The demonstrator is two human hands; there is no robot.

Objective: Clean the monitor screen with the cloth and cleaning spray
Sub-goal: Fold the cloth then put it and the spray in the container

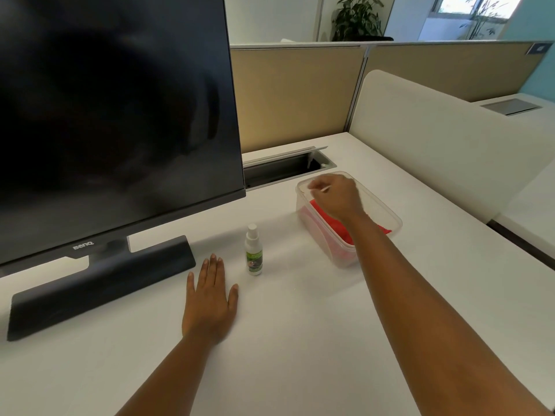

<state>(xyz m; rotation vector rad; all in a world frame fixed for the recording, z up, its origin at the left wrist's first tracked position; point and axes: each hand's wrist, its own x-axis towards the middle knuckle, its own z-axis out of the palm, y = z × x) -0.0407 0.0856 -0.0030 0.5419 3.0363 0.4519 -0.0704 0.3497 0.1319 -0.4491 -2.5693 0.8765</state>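
Clear plastic tub (pixel 387 219), rectangular, on the white desk (pixel 300 340); contents: one red cloth (pixel 336 226), lying loose on the bottom and showing on both sides of the forearm that crosses over the tub. Right hand (pixel 338 195): over the tub's far end, above the cloth, knuckles up, fingers bent downward inside the rim; whether they touch or pinch the cloth cannot be told, as the fingertips are blurred. Spray bottle (pixel 254 250): small, white cap, green label, upright on the desk, between the two hands, just beside the left hand's thumb side and not touched. Left hand (pixel 210 301): flat on the desk, palm down, fingers straight and together, holding nothing. Monitor (pixel 114 115): black, screen dark, ahead of the left hand; its dark base (pixel 99 283) lies just beyond the little-finger side. Open cable slot (pixel 285 168) in the desk: beyond the right hand, near the tub's far end. Beige partition (pixel 300 94) behind the slot.
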